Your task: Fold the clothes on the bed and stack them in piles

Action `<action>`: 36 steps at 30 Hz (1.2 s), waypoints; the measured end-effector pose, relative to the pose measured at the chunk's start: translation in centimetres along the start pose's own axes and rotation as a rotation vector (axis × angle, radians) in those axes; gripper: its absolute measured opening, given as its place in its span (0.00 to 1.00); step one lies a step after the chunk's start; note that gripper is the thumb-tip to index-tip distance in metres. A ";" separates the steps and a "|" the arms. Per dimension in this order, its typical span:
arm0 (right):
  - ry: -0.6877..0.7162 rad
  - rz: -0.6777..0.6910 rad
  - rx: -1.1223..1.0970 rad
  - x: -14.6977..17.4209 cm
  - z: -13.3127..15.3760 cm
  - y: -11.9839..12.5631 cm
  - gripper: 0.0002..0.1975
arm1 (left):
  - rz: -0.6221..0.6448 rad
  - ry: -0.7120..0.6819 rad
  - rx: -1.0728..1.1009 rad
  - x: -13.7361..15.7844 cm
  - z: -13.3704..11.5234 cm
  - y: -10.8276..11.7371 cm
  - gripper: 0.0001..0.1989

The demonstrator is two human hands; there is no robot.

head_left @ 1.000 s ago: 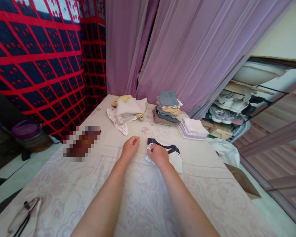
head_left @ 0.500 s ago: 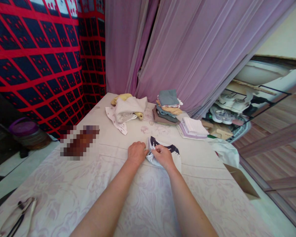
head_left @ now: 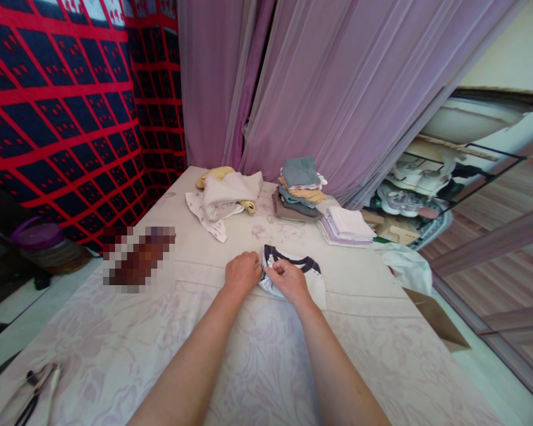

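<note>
A small white garment with dark trim (head_left: pixel 314 285) lies partly folded on the bed-like surface in front of me. At its left edge my left hand (head_left: pixel 243 272) has its fingers curled round the cloth, and the fingertips are partly hidden. My right hand (head_left: pixel 288 279) pinches the garment's dark-edged part between thumb and fingers, close beside the left hand. Both forearms reach in from the bottom of the view.
Behind the hands are a loose heap of clothes (head_left: pixel 231 192), a stack of folded clothes (head_left: pixel 298 186) and folded pale cloths (head_left: pixel 347 225). Glasses (head_left: pixel 35 390) lie at the near left. A blurred-out patch (head_left: pixel 137 260) covers something at left. Shoes (head_left: pixel 402 198) sit on a rack at right.
The right hand has shifted slightly left along the garment, and its dark-trimmed edge lies more spread out to the left. The left hand keeps its hold; the whole view has turned a little.
</note>
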State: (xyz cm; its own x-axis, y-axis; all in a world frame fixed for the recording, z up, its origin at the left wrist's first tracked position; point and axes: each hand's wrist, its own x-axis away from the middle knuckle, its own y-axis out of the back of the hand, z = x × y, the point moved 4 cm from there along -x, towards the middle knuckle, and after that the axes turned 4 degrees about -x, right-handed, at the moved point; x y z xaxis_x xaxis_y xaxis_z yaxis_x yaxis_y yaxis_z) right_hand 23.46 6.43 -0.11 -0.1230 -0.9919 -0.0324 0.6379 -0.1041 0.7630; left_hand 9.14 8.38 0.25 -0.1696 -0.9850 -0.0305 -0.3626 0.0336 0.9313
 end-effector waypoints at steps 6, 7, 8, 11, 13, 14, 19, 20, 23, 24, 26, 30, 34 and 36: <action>-0.022 -0.036 0.085 -0.6 -0.1 1.1 0.16 | 0.033 -0.011 0.105 -0.3 0.6 0.4 0.16; -0.026 -0.064 0.112 -0.7 -0.2 1.4 0.15 | 0.049 -0.001 0.121 -0.4 0.7 0.4 0.17; -0.019 -0.093 0.140 -0.9 -0.3 1.7 0.14 | 0.064 0.007 0.143 -0.4 0.7 0.5 0.17; 0.064 -0.119 0.231 -1.6 -0.5 2.0 0.17 | 0.101 0.008 0.205 -0.2 0.4 0.6 0.18; 0.112 -0.064 0.294 -2.2 -0.7 1.9 0.22 | 0.120 -0.005 0.194 -0.1 -0.1 0.6 0.18; 0.118 -0.031 0.322 -2.5 -0.8 1.8 0.23 | 0.128 -0.009 0.171 0.0 -0.3 0.6 0.18; 0.116 0.052 0.407 -3.6 -1.3 2.0 0.22 | 0.152 0.022 0.167 0.0 -0.9 0.3 0.11; 0.118 0.058 0.413 -3.7 -1.4 2.1 0.21 | 0.168 0.029 0.211 -0.1 -0.9 0.1 0.11; 0.120 0.057 0.406 -3.8 -1.4 2.1 0.16 | 0.219 0.035 0.319 -0.2 -0.6 -0.2 0.11; 0.118 0.042 0.396 -3.7 -1.5 2.2 0.15 | 0.228 0.038 0.331 -0.3 -0.6 -0.3 0.12; 0.107 -0.026 0.361 -3.4 -1.8 2.4 0.14 | 0.223 0.059 0.321 -0.3 -0.4 -0.3 0.15; 0.031 -0.282 0.276 -2.2 -3.6 4.3 0.17 | 0.178 0.110 0.244 -0.2 -0.4 -0.2 0.21; -0.213 -0.402 0.239 -0.5 -7.4 7.2 0.21 | 0.115 0.135 0.275 -0.2 -0.4 -0.2 0.21; -0.320 -0.324 0.212 0.1 -9.0 7.9 0.21 | 0.093 0.128 0.288 -0.3 -0.2 -0.2 0.20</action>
State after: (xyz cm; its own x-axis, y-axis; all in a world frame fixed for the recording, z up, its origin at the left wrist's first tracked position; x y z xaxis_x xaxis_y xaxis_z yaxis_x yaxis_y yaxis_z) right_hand 35.36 4.82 0.12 -0.5375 -0.8355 -0.1145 0.3644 -0.3525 0.8619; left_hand 9.50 8.65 0.12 -0.1036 -0.9882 0.1125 -0.5984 0.1523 0.7866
